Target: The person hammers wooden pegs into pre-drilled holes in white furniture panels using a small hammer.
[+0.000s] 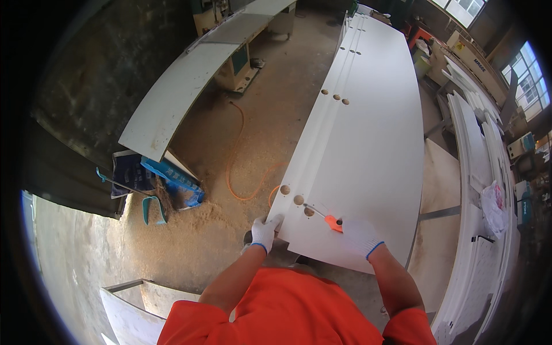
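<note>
In the head view, I see my left hand [264, 233], gloved, resting at the left edge of the long white boards [368, 144], near their close end; I cannot tell how firmly its fingers close. My right hand [359, 234], also gloved, is wrapped around an orange-handled tool [332, 222], whose thin stem points toward the nearest round holes [298, 199]. I judge the tool light and rigid, best held by its handle; the boards look stiff, smooth and unwieldy, best taken by their long edges.
</note>
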`<state>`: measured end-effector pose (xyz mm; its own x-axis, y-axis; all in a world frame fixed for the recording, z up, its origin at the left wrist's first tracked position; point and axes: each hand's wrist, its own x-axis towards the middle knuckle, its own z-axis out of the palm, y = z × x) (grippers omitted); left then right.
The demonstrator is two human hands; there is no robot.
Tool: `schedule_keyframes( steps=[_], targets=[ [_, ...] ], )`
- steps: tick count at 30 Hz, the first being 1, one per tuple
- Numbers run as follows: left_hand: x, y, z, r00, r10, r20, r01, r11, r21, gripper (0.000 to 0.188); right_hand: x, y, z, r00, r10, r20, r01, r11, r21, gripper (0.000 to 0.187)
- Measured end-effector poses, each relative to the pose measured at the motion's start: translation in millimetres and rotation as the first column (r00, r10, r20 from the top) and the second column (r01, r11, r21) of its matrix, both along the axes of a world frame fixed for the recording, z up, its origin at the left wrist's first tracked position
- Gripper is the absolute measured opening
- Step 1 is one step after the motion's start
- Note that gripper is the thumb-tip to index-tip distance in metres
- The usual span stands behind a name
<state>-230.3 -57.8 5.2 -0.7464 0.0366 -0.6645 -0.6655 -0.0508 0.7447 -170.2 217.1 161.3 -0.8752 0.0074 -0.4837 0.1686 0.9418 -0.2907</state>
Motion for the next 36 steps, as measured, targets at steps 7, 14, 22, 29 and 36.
schedule_keyframes(
  steps=[7,14,22,29,36],
  targets=[
    [-75,-103,-41,0.954,-0.291,0.078,0.27,0.94,0.209,0.024,13,-29,55,0.804,-0.4,0.439,0.44,0.898,0.012,0.041],
    [-193,-292,-72,0.98,-0.177,0.089,0.176,0.984,0.021,0.035,8,-137,20,0.202,-0.779,0.593,0.877,-0.126,-0.463,0.025],
    [-368,-256,-40,0.974,-0.223,-0.043,0.226,0.968,0.104,0.034,-119,-139,-14,0.203,-0.8,0.564,0.75,-0.244,-0.615,0.029],
    [-493,-206,-20,0.913,-0.405,-0.037,0.407,0.911,0.067,0.038,-324,-59,1,0.222,-0.881,0.418,0.745,-0.122,-0.655,0.03],
    [-686,-220,-16,0.967,-0.253,0.025,0.248,0.96,0.134,0.028,-453,-31,-13,0.273,-0.841,0.468,0.768,-0.103,-0.632,0.028]
  ],
)
